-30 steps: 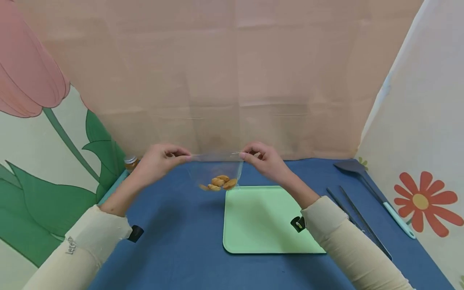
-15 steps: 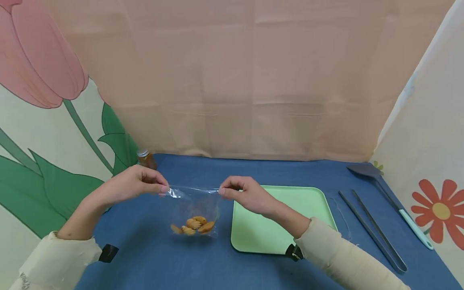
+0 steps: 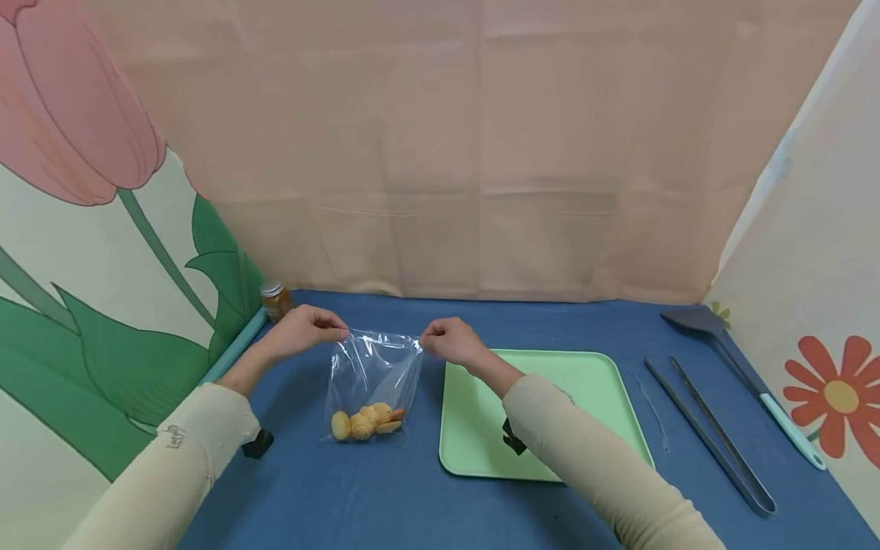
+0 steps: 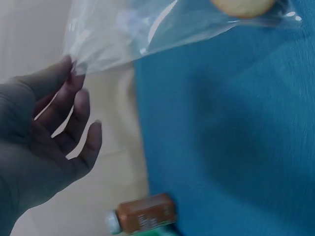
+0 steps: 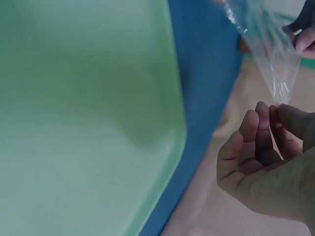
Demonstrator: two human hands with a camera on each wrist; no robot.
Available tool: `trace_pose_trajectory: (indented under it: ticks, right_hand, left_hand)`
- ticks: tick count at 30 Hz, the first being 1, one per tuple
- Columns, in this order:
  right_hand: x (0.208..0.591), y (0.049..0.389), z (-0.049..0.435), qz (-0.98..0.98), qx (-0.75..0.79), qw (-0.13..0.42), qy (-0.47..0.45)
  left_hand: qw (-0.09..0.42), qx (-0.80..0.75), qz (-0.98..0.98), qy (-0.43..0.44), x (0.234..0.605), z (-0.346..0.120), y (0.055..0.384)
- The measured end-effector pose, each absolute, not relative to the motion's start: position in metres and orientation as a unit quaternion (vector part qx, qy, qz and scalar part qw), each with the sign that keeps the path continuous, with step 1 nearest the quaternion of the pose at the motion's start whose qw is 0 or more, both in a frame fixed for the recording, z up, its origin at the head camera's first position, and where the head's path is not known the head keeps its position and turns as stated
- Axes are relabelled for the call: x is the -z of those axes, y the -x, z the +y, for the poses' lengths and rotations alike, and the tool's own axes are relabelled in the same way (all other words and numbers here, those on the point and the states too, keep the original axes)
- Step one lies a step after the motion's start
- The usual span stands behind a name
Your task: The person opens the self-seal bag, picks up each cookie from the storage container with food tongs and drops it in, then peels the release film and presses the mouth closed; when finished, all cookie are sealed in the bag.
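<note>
A clear plastic bag hangs by its top corners between both hands, left of the tray. Several small golden-brown baked pieces, like cookies or pastries, lie along its bottom. My left hand pinches the left top corner between thumb and index finger; in the left wrist view the other fingers of that hand are loosely bent. With thumb and fingertips, my right hand pinches the right top corner, also seen where the right hand grips gathered plastic in the right wrist view.
A light green tray sits on the blue cloth. To its right lie metal tongs and a dark spatula with a pale handle. A brown jar with a silver lid stands at the back left.
The bag moved left and toward the body, from over the tray's back corner to left of the tray. It now faces the camera with its contents lined along the bottom. Both hands keep their pinch.
</note>
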State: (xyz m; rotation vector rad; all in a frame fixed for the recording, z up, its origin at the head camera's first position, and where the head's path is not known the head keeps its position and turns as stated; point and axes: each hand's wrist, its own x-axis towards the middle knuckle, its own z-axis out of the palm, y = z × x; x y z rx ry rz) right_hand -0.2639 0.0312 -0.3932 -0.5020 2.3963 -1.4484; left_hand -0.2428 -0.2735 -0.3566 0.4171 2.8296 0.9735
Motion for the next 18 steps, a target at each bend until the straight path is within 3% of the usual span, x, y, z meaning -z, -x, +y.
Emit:
trace_pose_trajectory:
  ticks: [7,18]
  right_hand:
    - [0.409,0.279,0.018,0.895,0.409,0.116,0.133]
    - [0.421,0.282,0.012,0.907,0.396,0.119,0.083]
  left_hand:
    - [0.051,-0.283,0.952,-0.100,0.388,-0.267,0.269]
    - [0.043,-0.273,0.960,-0.047,0.410,-0.258,0.275]
